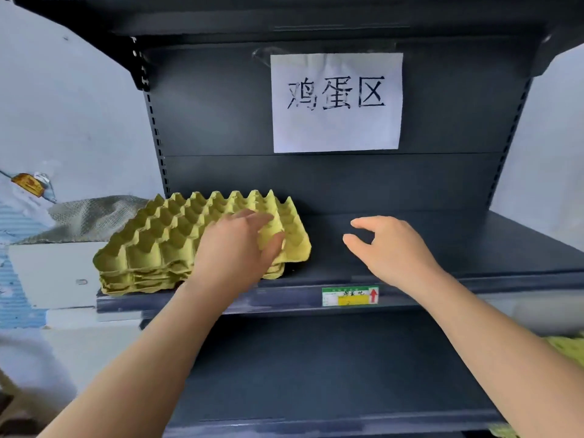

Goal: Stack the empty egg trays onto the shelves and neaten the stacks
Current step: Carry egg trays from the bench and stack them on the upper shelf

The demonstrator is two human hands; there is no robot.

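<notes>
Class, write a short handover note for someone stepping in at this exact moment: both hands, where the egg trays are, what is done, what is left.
Left hand: rests on the right end of the stack of yellow-green moulded pulp egg trays.
Right hand: hovers above the bare shelf, fingers loosely curled, holding nothing.
Trays: one stack at the left end of the dark grey metal shelf.
Done: that stack is on the shelf.
Left: its near edges look uneven, so square it up. Yellow-green material at the lower right edge may be more trays to stack.
</notes>
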